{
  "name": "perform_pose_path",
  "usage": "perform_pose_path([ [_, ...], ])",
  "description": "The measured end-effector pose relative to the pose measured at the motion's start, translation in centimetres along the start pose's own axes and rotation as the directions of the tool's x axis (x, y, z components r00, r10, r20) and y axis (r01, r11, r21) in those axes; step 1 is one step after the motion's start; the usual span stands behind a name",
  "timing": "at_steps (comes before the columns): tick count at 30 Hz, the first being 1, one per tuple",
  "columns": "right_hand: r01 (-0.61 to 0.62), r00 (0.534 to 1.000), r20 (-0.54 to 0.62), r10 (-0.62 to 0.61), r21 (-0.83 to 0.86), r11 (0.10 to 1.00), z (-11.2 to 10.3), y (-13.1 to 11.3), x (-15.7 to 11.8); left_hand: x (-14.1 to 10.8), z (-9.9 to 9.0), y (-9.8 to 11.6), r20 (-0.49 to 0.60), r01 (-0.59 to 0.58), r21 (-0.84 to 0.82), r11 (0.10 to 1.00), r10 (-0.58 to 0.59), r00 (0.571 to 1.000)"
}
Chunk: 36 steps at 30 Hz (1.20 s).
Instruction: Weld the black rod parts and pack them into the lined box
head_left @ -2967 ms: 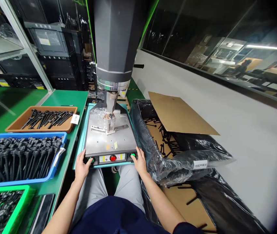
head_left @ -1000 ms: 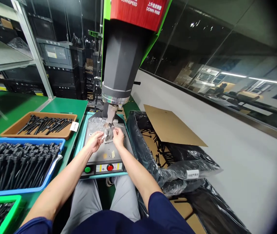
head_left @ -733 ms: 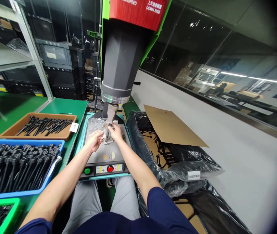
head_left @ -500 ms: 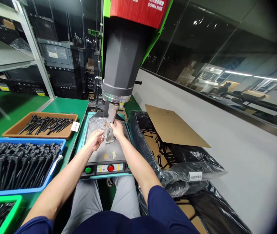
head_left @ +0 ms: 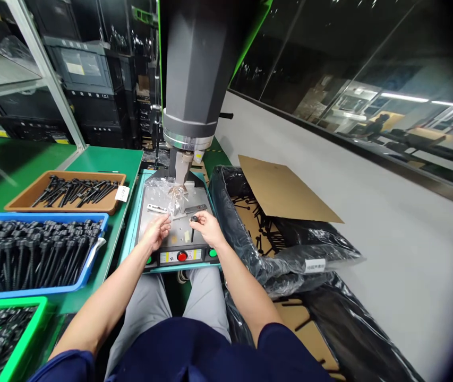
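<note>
My right hand (head_left: pixel 207 228) pinches a thin black rod with a rounded head (head_left: pixel 193 231). It holds the rod upright over the front of the metal base plate (head_left: pixel 166 241). To the left, my left hand (head_left: pixel 157 232) hovers above the same plate, fingers loosely curled and apart, with nothing visible in them. Behind both hands stands the fixture under the press horn (head_left: pixel 183 167), with clear crinkled plastic (head_left: pixel 162 187) around it. The red button (head_left: pixel 182 256) lies on the front panel, below and between my hands.
At left are a brown tray (head_left: pixel 14 204) and a blue tray (head_left: pixel 31 294) of black rods, and a green bin (head_left: pixel 23 339) of small black parts. At right, a cardboard sheet (head_left: pixel 290 188) lies over a plastic-lined box (head_left: pixel 246 246) holding more rods.
My right hand has drawn back from the fixture towards me, bringing the black rod into sight. My left hand has moved slightly away from the fixture. The view has tilted down.
</note>
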State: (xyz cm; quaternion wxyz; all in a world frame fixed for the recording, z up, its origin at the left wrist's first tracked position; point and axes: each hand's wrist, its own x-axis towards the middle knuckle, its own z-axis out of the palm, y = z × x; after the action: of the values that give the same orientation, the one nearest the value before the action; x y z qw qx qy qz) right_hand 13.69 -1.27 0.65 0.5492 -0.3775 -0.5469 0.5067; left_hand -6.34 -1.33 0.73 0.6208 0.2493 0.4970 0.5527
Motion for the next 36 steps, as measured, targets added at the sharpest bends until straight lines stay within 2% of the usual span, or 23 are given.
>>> perform_pose_path([
  [3,0.079,0.997,0.007,-0.079,0.0,0.997,0.4,-1.2,-1.4,-2.1,-0.6,-2.4,-0.152,-0.015,0.157,0.987,0.039,0.988],
  [5,0.114,0.993,0.016,-0.114,-0.01,0.993,1.0,-1.7,-2.1,-3.8,-0.4,-3.8,-0.154,-0.113,0.24,0.964,0.153,0.976],
  [7,0.147,0.989,0.015,-0.147,-0.011,0.989,1.6,-1.9,-2.8,-5.4,0.2,-4.5,-0.042,-0.266,0.328,0.906,0.295,0.954],
  [9,0.166,0.986,0.013,-0.166,0.011,0.986,2.2,-2.0,-3.4,-6.7,1.0,-4.5,0.121,-0.42,0.397,0.816,0.407,0.905],
  [11,0.153,0.988,0.02,-0.154,0.044,0.987,2.6,-2.1,-3.8,-7.6,1.7,-4.2,0.246,-0.514,0.422,0.747,0.451,0.858],
  [13,0.115,0.993,0.017,-0.117,0.086,0.99,2.9,-2.1,-4.1,-8.0,1.9,-3.8,0.297,-0.553,0.446,0.704,0.466,0.833],
  [17,0.039,0.999,-0.023,-0.036,0.191,0.981,3.2,-1.6,-4.5,-8.3,1.2,-4.0,0.302,-0.541,0.552,0.634,0.453,0.839],
  [20,-0.002,1.0,0.003,0.001,0.238,0.971,3.2,-1.2,-4.8,-8.5,0.6,-4.3,0.33,-0.542,0.603,0.585,0.436,0.837],
  [25,-0.048,0.998,0.05,0.037,0.247,0.968,3.7,-1.0,-5.1,-8.7,0.0,-4.0,0.326,-0.513,0.644,0.567,0.403,0.855],
  [29,-0.059,0.998,0.041,0.051,0.208,0.976,5.1,-1.0,-5.4,-9.8,-0.8,-3.4,0.294,-0.495,0.702,0.512,0.425,0.856],
  [31,-0.059,0.997,0.059,0.049,0.174,0.983,6.3,-1.0,-5.5,-10.7,-1.8,-3.0,0.308,-0.501,0.717,0.484,0.424,0.852],
  [33,-0.076,0.987,0.152,0.056,0.132,0.988,7.3,-1.1,-5.8,-12.0,-3.4,-2.3,0.294,-0.485,0.721,0.496,0.414,0.861],
  [36,-0.125,0.94,0.331,0.087,0.096,0.987,8.1,-1.2,-6.3,-14.6,-7.0,-0.2,0.147,-0.416,0.706,0.573,0.456,0.878],
])
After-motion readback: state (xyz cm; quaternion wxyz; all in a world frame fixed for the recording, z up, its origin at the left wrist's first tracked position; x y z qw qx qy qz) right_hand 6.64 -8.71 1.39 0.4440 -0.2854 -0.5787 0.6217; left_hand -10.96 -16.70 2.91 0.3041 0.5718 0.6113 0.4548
